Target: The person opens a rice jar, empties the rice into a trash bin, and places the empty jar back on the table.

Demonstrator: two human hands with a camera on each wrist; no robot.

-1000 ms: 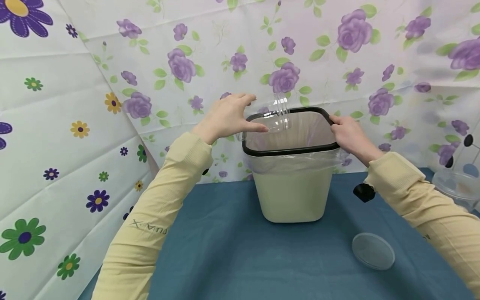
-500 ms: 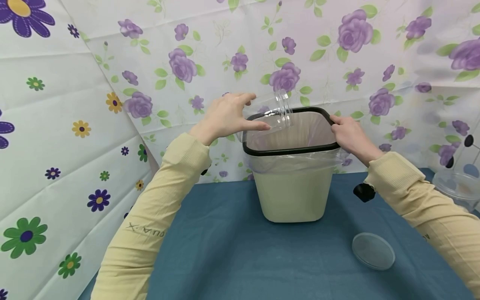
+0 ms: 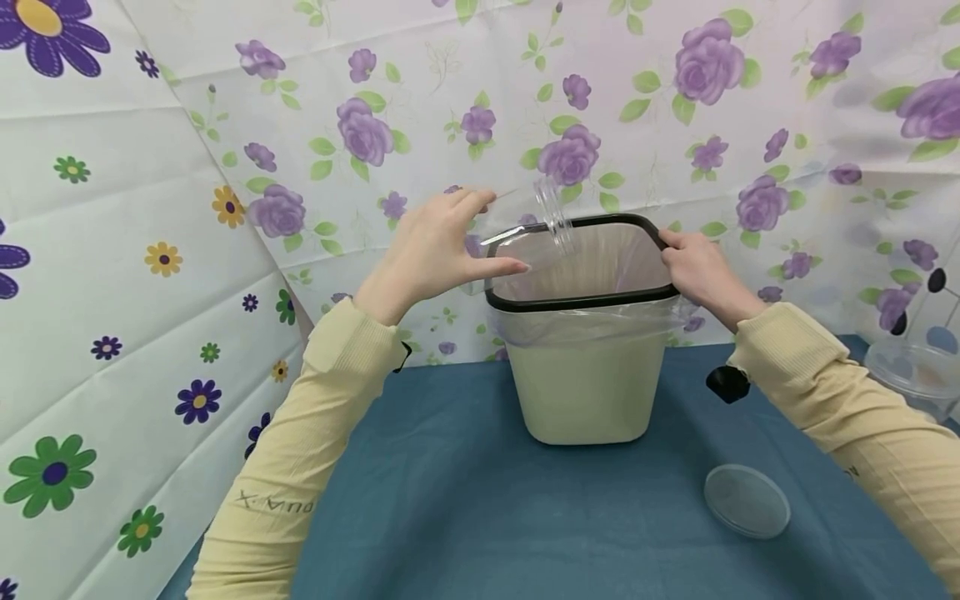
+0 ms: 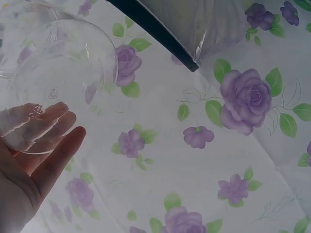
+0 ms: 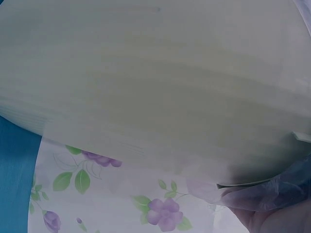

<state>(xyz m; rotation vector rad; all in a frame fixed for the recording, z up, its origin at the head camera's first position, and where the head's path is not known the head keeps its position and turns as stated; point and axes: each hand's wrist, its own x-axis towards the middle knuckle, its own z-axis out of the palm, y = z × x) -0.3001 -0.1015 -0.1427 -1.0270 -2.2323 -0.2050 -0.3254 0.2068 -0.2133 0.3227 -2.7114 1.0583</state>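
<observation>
A clear plastic jar (image 3: 553,215) lies on its side in the air by the bin's left rim, its ringed neck over the opening. My left hand (image 3: 431,246) grips it from the left, thumb in front and fingers behind; the left wrist view shows the jar's round base (image 4: 53,92) near the fingers. The cream bin (image 3: 592,383) has a black rim (image 3: 585,302) and a clear bag liner. On its right side, my right hand (image 3: 701,271) grips the rim over the liner. In the right wrist view the bin wall (image 5: 155,87) hides much, with part of the hand (image 5: 272,208) visible.
A clear round lid (image 3: 746,501) lies on the blue tablecloth (image 3: 525,517), front right. Another clear container (image 3: 911,367) stands at the right edge. Flowered sheets (image 3: 450,83) hang close behind the bin and at the left.
Over the last half second my left hand has drawn slightly left and down, and the jar's angle has shifted a little. My right hand and the bin have stayed put.
</observation>
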